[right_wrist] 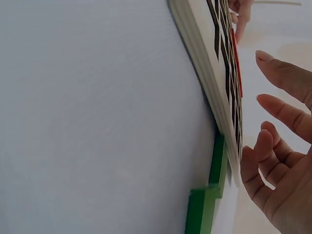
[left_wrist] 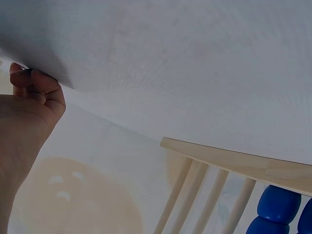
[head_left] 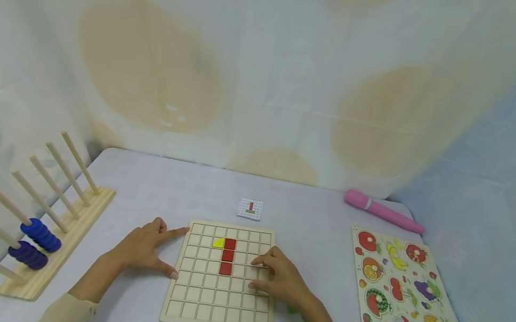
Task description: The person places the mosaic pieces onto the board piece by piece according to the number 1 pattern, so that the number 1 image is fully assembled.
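The grid board (head_left: 220, 297) held three red tiles (head_left: 227, 255) and one yellow tile (head_left: 218, 242); green blocks (right_wrist: 199, 212), apparently left to place, lay beside it at four o'clock. Left grip (head_left: 140, 245) and right grip (head_left: 284, 278) were released.

Room above grid board (head_left: 221, 297), pegs (head_left: 53, 186) blocking left
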`<act>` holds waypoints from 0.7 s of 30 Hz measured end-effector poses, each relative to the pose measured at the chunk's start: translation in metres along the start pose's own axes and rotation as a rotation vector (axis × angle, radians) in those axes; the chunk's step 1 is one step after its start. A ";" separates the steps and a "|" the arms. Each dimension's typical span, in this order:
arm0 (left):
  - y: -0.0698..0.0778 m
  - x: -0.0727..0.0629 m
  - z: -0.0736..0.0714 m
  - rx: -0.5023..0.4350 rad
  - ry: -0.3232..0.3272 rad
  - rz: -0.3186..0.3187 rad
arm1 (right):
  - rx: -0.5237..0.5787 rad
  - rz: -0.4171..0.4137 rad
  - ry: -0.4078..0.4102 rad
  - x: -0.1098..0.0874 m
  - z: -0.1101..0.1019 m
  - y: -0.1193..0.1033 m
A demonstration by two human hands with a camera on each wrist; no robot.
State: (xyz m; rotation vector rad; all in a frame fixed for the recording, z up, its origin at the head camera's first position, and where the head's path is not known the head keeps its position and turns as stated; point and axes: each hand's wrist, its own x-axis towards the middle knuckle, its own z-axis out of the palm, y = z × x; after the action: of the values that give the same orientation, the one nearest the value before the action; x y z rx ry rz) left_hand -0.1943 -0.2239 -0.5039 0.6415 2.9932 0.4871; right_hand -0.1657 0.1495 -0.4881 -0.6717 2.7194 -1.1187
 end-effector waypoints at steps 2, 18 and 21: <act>0.000 0.000 0.000 0.004 -0.003 -0.002 | 0.000 -0.003 0.003 -0.003 -0.001 0.003; 0.004 -0.001 -0.003 0.015 0.002 0.000 | 0.106 0.004 0.041 -0.026 -0.016 0.026; 0.003 -0.001 -0.003 0.011 0.001 -0.001 | 0.108 0.006 0.050 -0.030 -0.018 0.029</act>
State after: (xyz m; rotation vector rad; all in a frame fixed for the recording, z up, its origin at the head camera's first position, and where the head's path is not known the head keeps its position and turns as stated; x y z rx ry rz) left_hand -0.1919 -0.2223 -0.5004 0.6401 2.9994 0.4722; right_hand -0.1544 0.1925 -0.4970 -0.6280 2.6762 -1.2866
